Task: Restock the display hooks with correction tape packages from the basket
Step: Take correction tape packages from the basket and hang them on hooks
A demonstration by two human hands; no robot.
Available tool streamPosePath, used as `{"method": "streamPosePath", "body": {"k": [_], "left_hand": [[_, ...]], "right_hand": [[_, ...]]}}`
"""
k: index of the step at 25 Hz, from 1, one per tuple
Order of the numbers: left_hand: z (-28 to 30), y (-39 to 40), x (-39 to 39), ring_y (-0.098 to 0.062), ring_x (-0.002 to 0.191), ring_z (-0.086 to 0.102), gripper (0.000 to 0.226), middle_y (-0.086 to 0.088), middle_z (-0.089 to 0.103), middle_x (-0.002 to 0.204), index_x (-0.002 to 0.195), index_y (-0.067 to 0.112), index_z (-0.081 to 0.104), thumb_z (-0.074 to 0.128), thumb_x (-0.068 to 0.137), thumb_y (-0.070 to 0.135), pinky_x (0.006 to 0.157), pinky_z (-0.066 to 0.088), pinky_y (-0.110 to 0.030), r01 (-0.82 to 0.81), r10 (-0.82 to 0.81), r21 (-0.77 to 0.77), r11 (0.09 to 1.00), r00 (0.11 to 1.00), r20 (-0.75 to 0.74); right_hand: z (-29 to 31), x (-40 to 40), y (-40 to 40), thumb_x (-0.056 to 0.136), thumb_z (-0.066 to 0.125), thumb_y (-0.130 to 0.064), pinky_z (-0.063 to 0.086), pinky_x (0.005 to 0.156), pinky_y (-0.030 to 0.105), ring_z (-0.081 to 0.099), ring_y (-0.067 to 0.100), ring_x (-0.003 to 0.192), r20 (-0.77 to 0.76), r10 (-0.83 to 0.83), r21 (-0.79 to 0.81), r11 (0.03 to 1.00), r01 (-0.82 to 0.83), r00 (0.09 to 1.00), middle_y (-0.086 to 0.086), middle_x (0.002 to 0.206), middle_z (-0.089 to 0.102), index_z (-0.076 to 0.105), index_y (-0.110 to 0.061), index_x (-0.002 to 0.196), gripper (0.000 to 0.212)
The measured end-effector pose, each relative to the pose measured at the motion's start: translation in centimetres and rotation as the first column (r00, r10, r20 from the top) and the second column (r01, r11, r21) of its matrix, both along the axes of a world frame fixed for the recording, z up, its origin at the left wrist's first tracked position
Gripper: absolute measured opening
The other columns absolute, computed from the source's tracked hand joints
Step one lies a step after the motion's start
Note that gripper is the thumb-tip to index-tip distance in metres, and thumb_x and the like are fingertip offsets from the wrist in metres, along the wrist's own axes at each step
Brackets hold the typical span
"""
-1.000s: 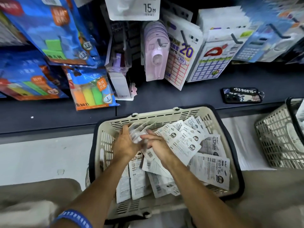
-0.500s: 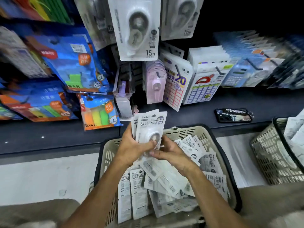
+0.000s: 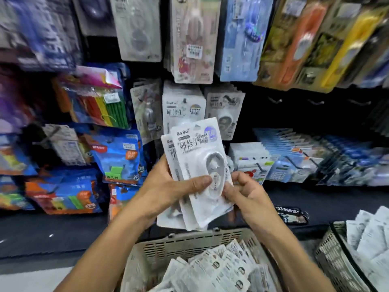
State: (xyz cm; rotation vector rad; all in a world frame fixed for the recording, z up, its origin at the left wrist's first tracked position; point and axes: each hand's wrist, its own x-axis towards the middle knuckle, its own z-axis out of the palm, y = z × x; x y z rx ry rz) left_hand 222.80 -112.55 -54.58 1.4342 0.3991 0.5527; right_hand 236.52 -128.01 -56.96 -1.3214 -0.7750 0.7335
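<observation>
packages [image 3: 196, 165] | gripped by left hand [image 3: 168, 190] | right hand [image 3: 245, 192] fingers [image 3: 228, 191] pinching edge

Even, fairly bright light falls from overhead, with no hard shadows. The stack of white packages [image 3: 197, 169] held at centre is the sharpest thing, its print nearly legible, with soft glare on its plastic blister. Left and above the stack, the hanging goods [image 3: 42, 32] smear with motion blur. The wide lens bends the shelf [image 3: 336, 199] and the basket [image 3: 189, 241].
</observation>
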Motion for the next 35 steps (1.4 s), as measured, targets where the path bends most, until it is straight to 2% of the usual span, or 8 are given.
{"method": "streamPosePath", "body": {"k": [5,10,14,18,26,30,32,35], "left_hand": [[2.2,1.7,0.2,-0.024,0.098,0.077,0.086,-0.003,0.079,0.109,0.123,0.023,0.066,0.1,0.044,0.033,0.079,0.062,-0.038,-0.022,0.021,-0.094,0.995,1.0,-0.008],[2.0,1.9,0.5,-0.026,0.094,0.078,0.085,-0.006,0.08,0.106,0.119,0.016,0.066,0.101,0.041,0.016,0.072,0.063,-0.037,-0.138,0.144,-0.11,0.984,0.988,0.051],[2.8,3.2,0.0,-0.027,0.094,0.078,0.081,-0.003,0.08,0.105,0.115,0.02,0.067,0.097,0.04,0.028,0.08,0.061,-0.047,-0.204,0.212,-0.089,0.975,0.973,0.088],[3.2,3.7,-0.5,-0.022,0.088,0.079,0.069,-0.001,0.08,0.102,0.107,0.023,0.069,0.098,0.045,0.017,0.063,0.062,-0.03,-0.213,0.228,-0.105,0.971,0.959,0.167],[3.1,3.4,-0.3,-0.022,0.093,0.078,0.077,-0.002,0.079,0.107,0.112,0.023,0.068,0.096,0.041,0.03,0.066,0.062,-0.028,-0.213,0.226,-0.092,0.973,0.958,0.175],[2.8,3.3,0.5,-0.021,0.094,0.078,0.068,0.0,0.08,0.106,0.105,0.028,0.071,0.097,0.042,0.033,0.067,0.062,-0.027,-0.208,0.219,-0.077,0.975,0.961,0.168],[2.7,2.8,1.4,-0.019,0.092,0.078,0.062,0.0,0.08,0.104,0.101,0.029,0.072,0.097,0.045,0.027,0.066,0.061,-0.026,-0.18,0.186,-0.055,0.982,0.973,0.139],[2.8,2.3,2.3,-0.023,0.1,0.077,0.067,-0.003,0.079,0.112,0.111,0.029,0.07,0.099,0.05,0.026,0.072,0.062,-0.029,-0.041,0.044,-0.031,0.999,0.994,0.105]], "right_hand": [[2.6,-0.9,0.6,0.086,0.067,-0.042,0.037,0.035,0.024,0.043,0.018,0.04,-0.08,-0.095,0.036,0.995,0.098,0.992,0.005,0.061,0.062,0.061,-0.012,0.096,0.032],[4.2,0.4,0.7,0.101,0.056,-0.022,0.038,0.038,0.019,0.047,0.003,0.037,-0.054,-0.283,0.051,0.957,0.286,0.958,-0.008,0.054,0.062,0.055,-0.009,0.097,0.014],[4.7,2.5,0.4,0.1,0.06,-0.024,0.036,0.04,0.021,0.044,0.005,0.037,0.026,-0.445,-0.022,0.895,0.446,0.895,-0.003,0.057,0.063,0.06,-0.012,0.095,0.013],[5.5,3.8,0.4,0.098,0.063,-0.03,0.033,0.038,0.027,0.042,0.009,0.039,0.115,-0.534,-0.04,0.84,0.541,0.838,-0.002,0.057,0.063,0.065,-0.021,0.092,0.012],[5.6,3.1,0.1,0.096,0.067,-0.026,0.036,0.038,0.022,0.044,0.007,0.041,0.009,-0.447,-0.07,0.892,0.447,0.894,-0.005,0.054,0.063,0.066,-0.021,0.104,0.01],[4.9,2.9,0.5,0.091,0.071,-0.01,0.054,0.048,0.033,0.071,0.022,0.07,-0.299,-0.344,-0.162,0.938,0.308,0.89,0.009,0.103,0.077,0.053,-0.026,0.122,0.039],[4.5,1.6,1.0,0.091,0.072,-0.022,0.059,0.063,0.033,0.074,0.023,0.091,-0.159,-0.262,-0.134,0.961,0.242,0.952,0.004,0.108,0.076,0.059,-0.027,0.124,0.036],[4.8,-0.1,2.3,0.082,0.073,-0.04,0.058,0.068,0.026,0.075,0.018,0.087,0.025,-0.068,-0.042,0.997,0.069,0.997,0.002,0.098,0.079,0.067,-0.023,0.114,0.036]]}}
